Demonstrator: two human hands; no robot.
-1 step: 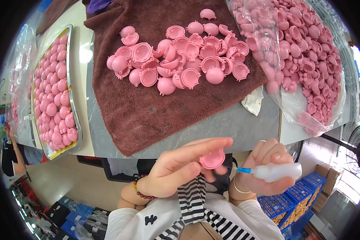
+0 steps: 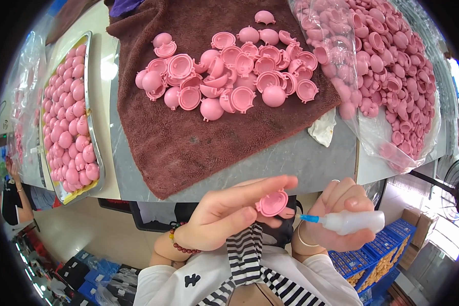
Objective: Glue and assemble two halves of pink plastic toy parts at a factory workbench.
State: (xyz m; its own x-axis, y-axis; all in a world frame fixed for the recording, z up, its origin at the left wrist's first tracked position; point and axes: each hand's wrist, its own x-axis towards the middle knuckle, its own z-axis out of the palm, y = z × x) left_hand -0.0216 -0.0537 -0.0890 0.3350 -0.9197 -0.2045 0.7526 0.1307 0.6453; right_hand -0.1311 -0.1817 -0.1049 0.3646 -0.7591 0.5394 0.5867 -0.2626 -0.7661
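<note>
Our left hand (image 2: pixel 229 214) pinches a pink half shell (image 2: pixel 272 203) between thumb and fingertips, held close to the chest below the table edge (image 2: pixel 290 163). That light grip could let it slip or twist. The shell looks small, round, hollow and rimmed. Our right hand (image 2: pixel 341 217) wraps a white squeeze bottle (image 2: pixel 353 222); its blue nozzle (image 2: pixel 309 218), just beside the shell, could smear our fingers.

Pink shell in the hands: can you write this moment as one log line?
left hand: holds pink shell | right hand: holds glue bottle, tip near shell
</note>
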